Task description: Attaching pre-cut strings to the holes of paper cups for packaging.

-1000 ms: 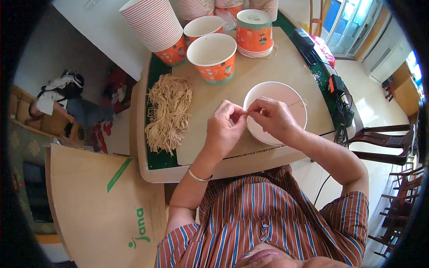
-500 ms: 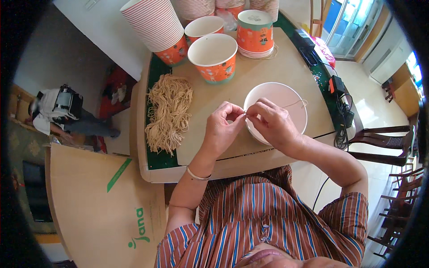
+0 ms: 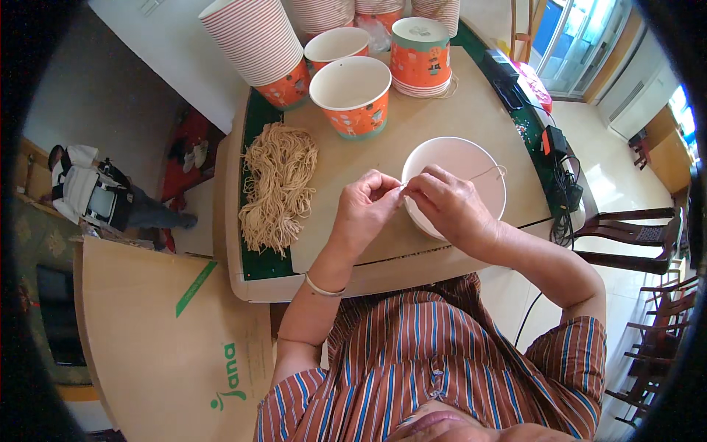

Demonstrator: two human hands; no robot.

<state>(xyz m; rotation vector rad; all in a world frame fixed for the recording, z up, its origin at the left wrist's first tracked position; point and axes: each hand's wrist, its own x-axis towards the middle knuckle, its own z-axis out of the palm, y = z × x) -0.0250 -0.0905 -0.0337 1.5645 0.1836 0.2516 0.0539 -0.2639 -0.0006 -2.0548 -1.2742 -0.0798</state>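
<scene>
- A white paper bowl [image 3: 471, 166] sits upright near the worktop's near edge, its inside plain and bare; its near-left rim is hidden behind the hands.
- A thin pale string [image 3: 487, 173] is pinched at the bowl's left rim between the fingertips of both hands, and runs across the opening to a small loop at the right rim.

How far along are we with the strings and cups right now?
Done: one lidded cup stands finished-looking at the back. In hand: both the left hand and right hand pinch a thin string at the rim of the white bucket; whether it is tied I cannot tell. Left: a pile of strings, open cups and tall stacks.
</scene>
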